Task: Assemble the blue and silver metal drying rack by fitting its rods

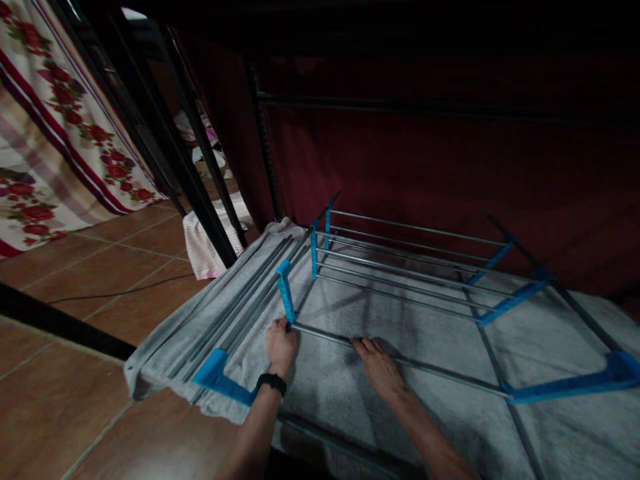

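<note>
A partly assembled rack (pixel 400 270) of thin metal rods and blue plastic brackets lies on a grey blanket. My left hand (pixel 281 343), with a black band on its wrist, is closed around the joint where the near metal rod (pixel 325 335) meets an upright blue bracket (pixel 287 293). Farther along that same rod, my right hand (pixel 377 363) has its fingers curled over the top; the thumb is hidden. The rod's far end sits at a long blue bracket (pixel 570 387) on the right. Another blue bracket (pixel 220 377) stands left of my left forearm.
Several loose grey tubes (pixel 230 310) lie on the blanket (pixel 165 333) at the left. Black metal posts (pixel 165 133) rise beside it. A dark red cloth (pixel 425 167) hangs behind. Floral fabric (pixel 65 127) hangs at far left over the tiled floor (pixel 125 267), where a cable runs.
</note>
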### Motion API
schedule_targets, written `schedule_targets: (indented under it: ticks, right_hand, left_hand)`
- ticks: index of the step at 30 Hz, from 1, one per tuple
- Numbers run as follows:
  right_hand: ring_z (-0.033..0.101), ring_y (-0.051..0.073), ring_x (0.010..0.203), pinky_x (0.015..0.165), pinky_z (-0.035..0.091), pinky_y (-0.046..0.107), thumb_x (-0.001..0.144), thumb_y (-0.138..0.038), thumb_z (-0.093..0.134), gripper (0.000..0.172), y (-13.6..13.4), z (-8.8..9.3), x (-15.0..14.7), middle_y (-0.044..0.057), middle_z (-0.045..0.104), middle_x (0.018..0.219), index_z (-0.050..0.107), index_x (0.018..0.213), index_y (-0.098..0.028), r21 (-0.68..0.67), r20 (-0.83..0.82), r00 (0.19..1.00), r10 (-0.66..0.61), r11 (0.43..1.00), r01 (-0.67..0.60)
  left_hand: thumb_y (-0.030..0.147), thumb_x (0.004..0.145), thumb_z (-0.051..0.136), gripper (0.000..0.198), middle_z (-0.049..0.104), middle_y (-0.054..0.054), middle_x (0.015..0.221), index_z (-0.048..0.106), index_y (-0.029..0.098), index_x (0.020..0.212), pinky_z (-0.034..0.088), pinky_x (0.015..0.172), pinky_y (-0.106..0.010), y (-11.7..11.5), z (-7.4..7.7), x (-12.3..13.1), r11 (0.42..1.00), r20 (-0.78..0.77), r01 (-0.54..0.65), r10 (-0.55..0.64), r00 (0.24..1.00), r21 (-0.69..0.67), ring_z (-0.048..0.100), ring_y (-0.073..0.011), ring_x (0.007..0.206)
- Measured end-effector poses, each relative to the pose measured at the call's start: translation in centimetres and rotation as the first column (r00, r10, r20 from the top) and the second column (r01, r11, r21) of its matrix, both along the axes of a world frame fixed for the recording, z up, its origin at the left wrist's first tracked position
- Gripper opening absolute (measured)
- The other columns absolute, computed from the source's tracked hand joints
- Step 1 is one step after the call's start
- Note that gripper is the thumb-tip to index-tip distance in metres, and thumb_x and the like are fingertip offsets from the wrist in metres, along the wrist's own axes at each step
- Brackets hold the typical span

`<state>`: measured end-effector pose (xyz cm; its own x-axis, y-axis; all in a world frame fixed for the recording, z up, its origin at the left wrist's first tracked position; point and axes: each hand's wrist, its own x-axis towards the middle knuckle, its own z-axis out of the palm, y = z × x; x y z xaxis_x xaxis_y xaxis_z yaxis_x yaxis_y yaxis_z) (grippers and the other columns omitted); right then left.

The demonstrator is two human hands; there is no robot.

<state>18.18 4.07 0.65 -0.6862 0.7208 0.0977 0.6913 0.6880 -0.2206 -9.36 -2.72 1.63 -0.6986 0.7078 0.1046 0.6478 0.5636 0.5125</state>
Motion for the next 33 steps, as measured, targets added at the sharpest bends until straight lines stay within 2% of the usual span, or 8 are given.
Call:
schedule_targets:
  ticks: [7, 11, 15, 20, 24, 26, 29, 33]
  right_hand:
    - [0.067, 0.022, 0.118, 0.111, 0.048, 0.041, 0.086, 0.004, 0.03, 0.073, 0.0, 0.0, 0.1, 0.007, 0.071, 0.132, 0.064, 0.142, -0.027, -0.015, -0.046, 0.999, 0.013, 1.0, -0.014]
    - [0.066, 0.025, 0.117, 0.11, 0.048, 0.042, 0.091, -0.002, 0.034, 0.062, -0.1, 0.9, -0.7, 0.009, 0.07, 0.131, 0.064, 0.141, -0.025, -0.037, -0.059, 0.998, 0.021, 0.999, -0.023]
    - [0.066, 0.024, 0.118, 0.107, 0.048, 0.037, 0.096, -0.01, 0.036, 0.055, -0.1, 2.8, -4.2, 0.01, 0.068, 0.133, 0.059, 0.144, -0.023, -0.137, -0.027, 0.994, 0.109, 0.984, -0.112]
    - [0.067, 0.019, 0.114, 0.1, 0.051, 0.031, 0.1, -0.016, 0.037, 0.05, -0.1, 4.7, -11.4, 0.007, 0.065, 0.138, 0.054, 0.146, -0.024, -0.287, -0.114, 0.971, 0.208, 0.929, -0.233]
    - [0.068, 0.02, 0.11, 0.095, 0.053, 0.033, 0.107, -0.03, 0.036, 0.038, -0.1, 5.2, -15.7, 0.009, 0.066, 0.134, 0.058, 0.136, -0.024, -0.325, -0.097, 0.975, 0.198, 0.92, -0.219]
    - [0.069, 0.02, 0.109, 0.092, 0.052, 0.033, 0.108, -0.034, 0.037, 0.034, 0.1, 5.1, -16.6, 0.009, 0.07, 0.128, 0.059, 0.131, -0.023, -0.337, -0.065, 0.981, 0.182, 0.922, -0.193]
    - [0.071, 0.02, 0.106, 0.087, 0.052, 0.031, 0.109, -0.033, 0.035, 0.032, 0.5, 5.0, -16.8, 0.007, 0.073, 0.12, 0.058, 0.129, -0.025, -0.343, -0.021, 0.974, 0.225, 0.914, -0.218]
    - [0.07, 0.02, 0.111, 0.089, 0.05, 0.029, 0.109, -0.031, 0.034, 0.031, 1.1, 4.9, -16.4, 0.004, 0.072, 0.127, 0.059, 0.129, -0.028, -0.332, -0.012, 0.963, 0.27, 0.907, -0.259]
  left_hand:
    - [0.013, 0.084, 0.055, 0.039, 0.068, -0.009, 0.1, 0.073, 0.018, 0.118, 0.049, 0.086, -0.033, 0.1, 0.4, 0.1, 0.999, 0.042, -0.04, 0.039, 0.998, 0.016, 0.063, -0.0239, 0.095]
    - [0.015, 0.088, 0.054, 0.04, 0.067, -0.011, 0.104, 0.071, 0.018, 0.124, 0.049, 0.088, -0.034, 0.1, 0.0, 0.0, 1.0, 0.031, -0.02, 0.02, 0.999, 0.014, 0.063, -0.025, 0.098]
    - [0.016, 0.089, 0.055, 0.04, 0.067, -0.013, 0.114, 0.068, 0.016, 0.128, 0.051, 0.091, -0.036, 0.1, -0.4, -0.1, 0.999, 0.039, -0.024, 0.023, 0.999, 0.045, 0.064, -0.0263, 0.104]
    - [0.013, 0.091, 0.053, 0.042, 0.066, -0.013, 0.12, 0.064, 0.015, 0.132, 0.05, 0.098, -0.036, -0.1, 0.0, 0.4, 0.998, 0.017, -0.015, 0.014, 1.0, 0.055, 0.064, -0.0251, 0.111]
    - [0.01, 0.091, 0.049, 0.041, 0.066, -0.015, 0.123, 0.066, 0.013, 0.128, 0.05, 0.096, -0.037, -0.2, 0.5, 0.7, 1.0, 0.039, -0.025, 0.024, 0.999, 0.012, 0.064, -0.0264, 0.112]
    - [0.009, 0.09, 0.049, 0.042, 0.066, -0.015, 0.124, 0.067, 0.013, 0.128, 0.049, 0.096, -0.036, -0.1, 0.7, 0.8, 1.0, 0.053, -0.024, 0.024, 0.998, 0.006, 0.064, -0.0267, 0.112]
    - [0.009, 0.09, 0.049, 0.042, 0.067, -0.014, 0.124, 0.067, 0.015, 0.127, 0.049, 0.093, -0.036, -0.1, 0.9, 0.8, 1.0, 0.056, -0.027, 0.027, 0.998, -0.008, 0.064, -0.0265, 0.109]
    - [0.011, 0.093, 0.048, 0.038, 0.069, -0.013, 0.123, 0.069, 0.014, 0.125, 0.047, 0.09, -0.036, 0.1, 1.1, 0.9, 0.998, 0.049, -0.044, 0.046, 0.998, -0.054, 0.064, -0.0264, 0.104]
